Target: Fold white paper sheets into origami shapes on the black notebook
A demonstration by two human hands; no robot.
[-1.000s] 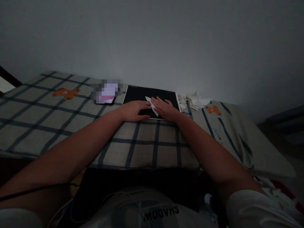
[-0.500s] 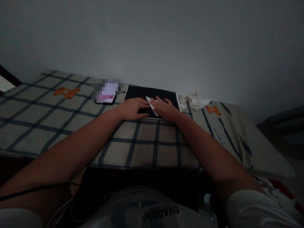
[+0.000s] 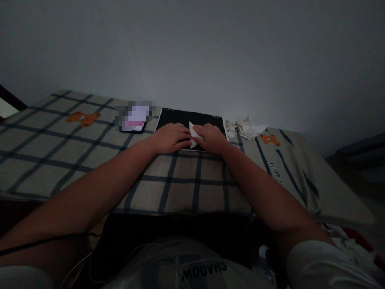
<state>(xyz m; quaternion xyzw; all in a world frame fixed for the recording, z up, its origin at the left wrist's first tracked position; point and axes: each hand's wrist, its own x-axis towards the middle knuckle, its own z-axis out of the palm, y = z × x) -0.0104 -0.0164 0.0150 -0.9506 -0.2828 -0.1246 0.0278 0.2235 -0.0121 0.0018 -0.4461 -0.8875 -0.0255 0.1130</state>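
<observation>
A small piece of folded white paper [image 3: 192, 129] lies on a flat black board or pad [image 3: 177, 116] with white edges. My left hand [image 3: 172, 137] rests on the black surface, its fingertips at the paper's left edge. From the other side, my right hand [image 3: 212, 138] has its thumb and fingers closed on the paper, covering its right part. The left fingers are stretched out toward the paper and do not wrap round anything visible.
A phone [image 3: 136, 120] with a lit, partly blurred screen lies left of the board. A heap of folded white paper pieces [image 3: 248, 127] sits to the right. Everything rests on a checked cloth [image 3: 183, 188] against a grey wall [image 3: 192, 52].
The paper has turned more upright and moved slightly right. My right fingers, spread flat over it before, have drawn in around it. My left hand has shifted a little to the right.
</observation>
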